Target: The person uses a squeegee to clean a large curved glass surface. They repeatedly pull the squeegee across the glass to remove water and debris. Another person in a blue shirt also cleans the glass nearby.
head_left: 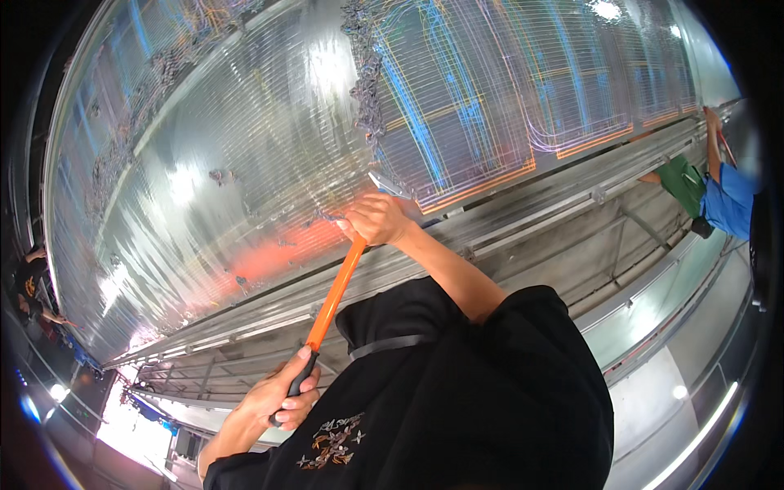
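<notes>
My left hand [273, 396] is wrapped round the black grip of a long-handled scraper [335, 296] with an orange shaft. Farther up, my right hand [376, 219] closes round the shaft close to its head. The scraper's flat metal blade [389, 185] rests against a large glossy panel [269, 122] with fine parallel lines. Right of the blade, blue, yellow and purple line patterns [457, 98] show on the panel; to the left it looks silvery. Crumpled dark grey scrapings [365, 73] run up from near the blade, and a few smaller bits lie by my right hand.
A metal rail [523, 220] runs along the panel's near edge, with a framework below it. At the far right a person in blue [729, 200] works at the same panel. Another person in black [33, 273] stands at the far left. Lights reflect off the panel.
</notes>
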Action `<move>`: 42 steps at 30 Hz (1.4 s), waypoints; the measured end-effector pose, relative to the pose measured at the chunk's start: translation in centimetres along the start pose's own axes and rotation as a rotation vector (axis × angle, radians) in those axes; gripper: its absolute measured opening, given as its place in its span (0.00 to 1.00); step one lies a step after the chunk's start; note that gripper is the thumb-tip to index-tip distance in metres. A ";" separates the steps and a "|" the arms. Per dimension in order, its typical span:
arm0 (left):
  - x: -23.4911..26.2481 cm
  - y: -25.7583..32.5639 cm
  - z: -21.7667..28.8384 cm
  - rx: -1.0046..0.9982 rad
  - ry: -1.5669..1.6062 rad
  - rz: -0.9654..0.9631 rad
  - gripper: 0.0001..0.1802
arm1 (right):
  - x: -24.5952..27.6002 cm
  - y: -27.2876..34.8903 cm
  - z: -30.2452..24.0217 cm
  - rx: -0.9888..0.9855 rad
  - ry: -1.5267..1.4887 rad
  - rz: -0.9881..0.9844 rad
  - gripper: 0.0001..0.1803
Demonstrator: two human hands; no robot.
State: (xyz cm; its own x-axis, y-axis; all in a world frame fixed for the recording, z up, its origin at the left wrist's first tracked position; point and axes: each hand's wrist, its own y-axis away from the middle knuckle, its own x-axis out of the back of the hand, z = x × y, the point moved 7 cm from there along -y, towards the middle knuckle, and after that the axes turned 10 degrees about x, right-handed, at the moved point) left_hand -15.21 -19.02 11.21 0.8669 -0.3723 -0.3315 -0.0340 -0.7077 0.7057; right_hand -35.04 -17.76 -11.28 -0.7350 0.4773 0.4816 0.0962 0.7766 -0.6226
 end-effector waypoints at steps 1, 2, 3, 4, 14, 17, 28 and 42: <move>-0.2 1.2 0.8 0.019 -0.006 0.030 0.32 | 0.0 -0.9 0.9 -0.033 -0.024 0.018 0.19; -0.5 2.2 1.5 0.028 -0.010 0.034 0.33 | -0.1 -2.0 1.6 -0.017 -0.014 0.019 0.20; -0.7 3.0 2.4 0.025 0.002 0.034 0.33 | -0.2 -3.1 2.5 -0.022 -0.012 0.013 0.20; -0.7 3.6 3.4 0.020 0.010 0.058 0.33 | -0.1 -4.0 3.4 -0.026 -0.011 0.013 0.20; 0.2 9.1 12.5 -0.060 0.243 -0.216 0.35 | -1.4 -14.5 14.0 0.186 0.074 0.107 0.27; -0.3 10.7 18.5 -0.183 0.389 -0.325 0.34 | -1.5 -20.2 20.3 0.273 0.033 0.138 0.26; 0.3 6.9 20.6 -0.467 0.206 -0.454 0.28 | -4.3 -22.8 22.6 0.083 0.019 -0.436 0.29; 6.4 -10.5 -9.9 -0.178 0.032 -0.165 0.31 | -2.3 4.2 -7.7 0.043 -0.055 -0.105 0.18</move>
State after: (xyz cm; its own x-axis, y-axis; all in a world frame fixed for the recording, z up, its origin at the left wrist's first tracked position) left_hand -4.38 -8.07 7.84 0.8690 -0.2393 -0.4331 0.1948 -0.6391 0.7440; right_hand -27.74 -12.45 -10.22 -0.7754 0.3699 0.5118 -0.0116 0.8021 -0.5971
